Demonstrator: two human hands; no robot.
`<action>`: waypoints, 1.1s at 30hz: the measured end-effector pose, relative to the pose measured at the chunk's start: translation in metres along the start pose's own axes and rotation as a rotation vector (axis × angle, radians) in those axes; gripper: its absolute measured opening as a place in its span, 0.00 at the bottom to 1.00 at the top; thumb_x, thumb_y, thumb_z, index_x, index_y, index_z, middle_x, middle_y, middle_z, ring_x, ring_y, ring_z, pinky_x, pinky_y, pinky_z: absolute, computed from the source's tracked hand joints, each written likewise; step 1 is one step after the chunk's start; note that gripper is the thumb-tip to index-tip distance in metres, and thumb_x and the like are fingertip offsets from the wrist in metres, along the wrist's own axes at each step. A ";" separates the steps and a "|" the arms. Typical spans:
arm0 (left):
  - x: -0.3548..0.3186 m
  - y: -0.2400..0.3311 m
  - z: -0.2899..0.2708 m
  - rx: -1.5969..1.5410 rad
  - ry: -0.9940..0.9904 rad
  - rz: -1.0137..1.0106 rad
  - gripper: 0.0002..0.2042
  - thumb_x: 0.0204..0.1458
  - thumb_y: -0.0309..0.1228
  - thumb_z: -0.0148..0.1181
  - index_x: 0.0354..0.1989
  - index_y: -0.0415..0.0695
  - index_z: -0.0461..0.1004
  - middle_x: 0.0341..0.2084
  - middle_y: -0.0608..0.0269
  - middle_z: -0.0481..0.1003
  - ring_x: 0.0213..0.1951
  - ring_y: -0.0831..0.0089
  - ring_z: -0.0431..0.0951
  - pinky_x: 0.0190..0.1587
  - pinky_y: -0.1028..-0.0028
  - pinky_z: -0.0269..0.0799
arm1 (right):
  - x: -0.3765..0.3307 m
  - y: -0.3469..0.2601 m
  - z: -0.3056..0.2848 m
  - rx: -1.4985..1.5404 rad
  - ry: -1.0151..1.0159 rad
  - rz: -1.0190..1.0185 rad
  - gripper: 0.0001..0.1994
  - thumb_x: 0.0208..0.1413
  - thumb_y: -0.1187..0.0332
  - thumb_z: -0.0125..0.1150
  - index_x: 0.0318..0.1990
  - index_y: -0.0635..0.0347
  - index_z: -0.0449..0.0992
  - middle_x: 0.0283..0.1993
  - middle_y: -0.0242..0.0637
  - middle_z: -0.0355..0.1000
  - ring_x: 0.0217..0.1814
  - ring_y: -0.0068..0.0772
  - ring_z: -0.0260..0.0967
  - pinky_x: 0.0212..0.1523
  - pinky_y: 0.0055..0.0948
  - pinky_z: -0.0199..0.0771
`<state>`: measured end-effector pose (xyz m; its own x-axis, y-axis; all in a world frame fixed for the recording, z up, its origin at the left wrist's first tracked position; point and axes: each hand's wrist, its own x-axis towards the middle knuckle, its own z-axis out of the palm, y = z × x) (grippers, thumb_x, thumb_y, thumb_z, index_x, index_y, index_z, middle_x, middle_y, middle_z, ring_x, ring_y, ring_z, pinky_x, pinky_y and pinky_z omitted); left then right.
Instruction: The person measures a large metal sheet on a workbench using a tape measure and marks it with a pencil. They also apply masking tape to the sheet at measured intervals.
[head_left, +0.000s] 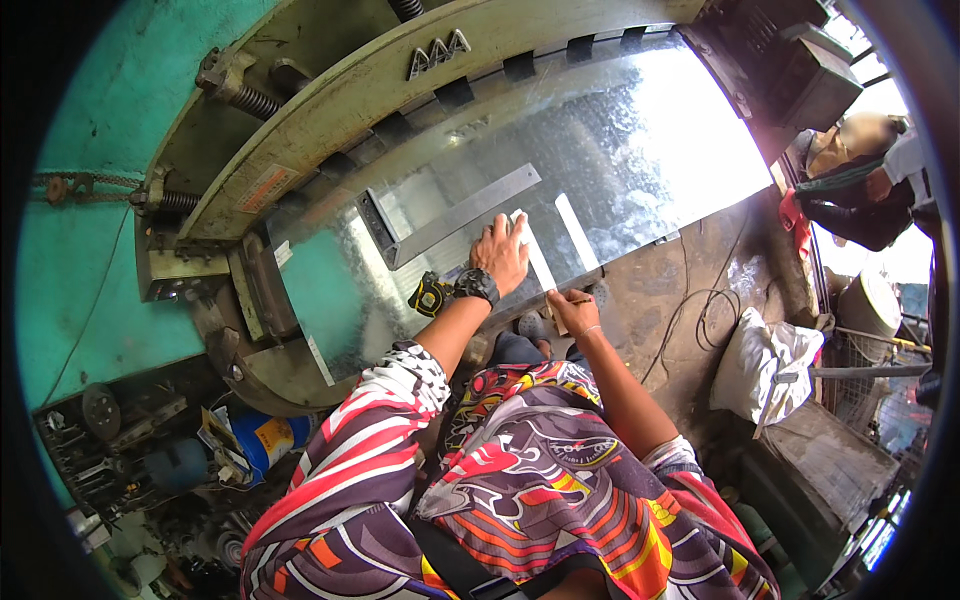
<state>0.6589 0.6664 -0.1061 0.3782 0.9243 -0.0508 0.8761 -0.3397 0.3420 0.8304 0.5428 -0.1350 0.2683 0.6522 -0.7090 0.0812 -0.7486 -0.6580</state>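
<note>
Sheet metal (600, 150), thin, slick and sharp-edged, lies across the shear bed; I'd grip its near edge. My right hand (572, 311) pinches a marker there, left hand (503, 253) presses flat on a steel ruler (532, 250).

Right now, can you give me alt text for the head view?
A person's left hand presses a narrow strip flat on a shiny metal sheet in a shearing machine, while the right hand marks the sheet's near edge with a pencil.
</note>
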 end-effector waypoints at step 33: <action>-0.055 0.032 0.013 0.187 -0.080 0.215 0.41 0.58 0.48 0.64 0.76 0.41 0.56 0.67 0.42 0.63 0.50 0.52 0.77 0.53 0.57 0.72 | 0.047 0.023 -0.016 0.142 -0.493 -0.148 0.14 0.63 0.62 0.66 0.39 0.67 0.83 0.33 0.37 0.78 0.37 0.28 0.72 0.43 0.30 0.70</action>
<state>0.6700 0.6026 -0.1046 0.5768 0.8137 -0.0719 0.8106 -0.5591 0.1742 0.8599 0.5544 -0.1796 -0.2216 0.7540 -0.6184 -0.0557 -0.6430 -0.7639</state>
